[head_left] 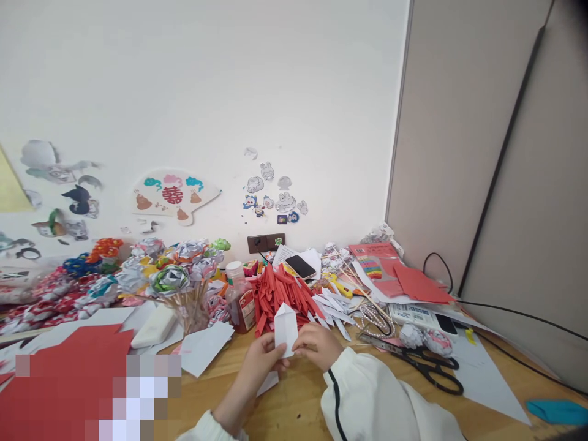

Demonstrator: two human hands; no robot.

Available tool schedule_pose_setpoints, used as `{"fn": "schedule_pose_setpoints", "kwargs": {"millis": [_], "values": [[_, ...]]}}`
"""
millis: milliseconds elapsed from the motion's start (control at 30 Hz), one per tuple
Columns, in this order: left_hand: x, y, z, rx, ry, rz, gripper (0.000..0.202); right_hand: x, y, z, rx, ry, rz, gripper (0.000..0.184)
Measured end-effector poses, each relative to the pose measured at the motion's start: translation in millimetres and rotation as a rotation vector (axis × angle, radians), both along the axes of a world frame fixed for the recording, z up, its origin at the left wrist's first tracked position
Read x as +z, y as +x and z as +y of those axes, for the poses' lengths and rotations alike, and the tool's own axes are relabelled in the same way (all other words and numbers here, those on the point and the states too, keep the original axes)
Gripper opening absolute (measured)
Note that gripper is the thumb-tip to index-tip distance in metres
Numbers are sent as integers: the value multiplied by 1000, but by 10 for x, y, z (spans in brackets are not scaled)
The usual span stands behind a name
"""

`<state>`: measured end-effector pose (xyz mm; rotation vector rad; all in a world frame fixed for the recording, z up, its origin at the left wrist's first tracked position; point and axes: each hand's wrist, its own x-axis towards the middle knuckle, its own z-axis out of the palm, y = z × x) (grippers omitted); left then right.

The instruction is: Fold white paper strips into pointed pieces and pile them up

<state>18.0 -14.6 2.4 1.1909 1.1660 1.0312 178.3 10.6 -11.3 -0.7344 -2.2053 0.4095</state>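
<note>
A folded piece of white paper [285,327] with a pointed top stands between my two hands, just above the desk. My left hand [264,361] pinches its lower left edge, thumb in front and fingers behind. On the lower right edge, the fingers of my right hand [316,344] are closed. Behind the paper lies a heap of folded red paper strips [280,288], with folded white strips [331,309] at its right. Another white paper piece [268,383] lies on the desk under my left hand.
Black-handled scissors [432,367] lie right of my hands. A bottle of dark red liquid [241,300] stands behind, left of the strips. Red sheets [78,380] cover the left side. A phone [301,266] and several paper flowers [172,278] sit near the wall.
</note>
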Motion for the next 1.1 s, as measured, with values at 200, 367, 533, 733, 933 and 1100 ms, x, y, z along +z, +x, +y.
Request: {"fn": "schedule_pose_setpoints", "kwargs": {"millis": [200, 367, 533, 733, 933, 1100], "values": [[-18, 19, -6, -46, 7, 21, 33, -128, -91, 14, -75, -420, 243, 15], [-16, 54, -16, -88, 25, 13, 33, -177, -136, 29, -132, -533, 374, 12], [-35, 95, -6, -54, 68, -11, 32, -177, -156, 13, -115, -558, 462, 11], [-73, 93, 2, -33, 57, 6, 27, -261, -172, 56, -110, -570, 481, 9], [-73, 102, -4, -6, 10, 34, 29, -239, -195, 24, -152, -557, 475, 4], [-88, 93, 13, -13, 15, 23, 29, -199, -210, -3, -163, -562, 495, 6]]}}
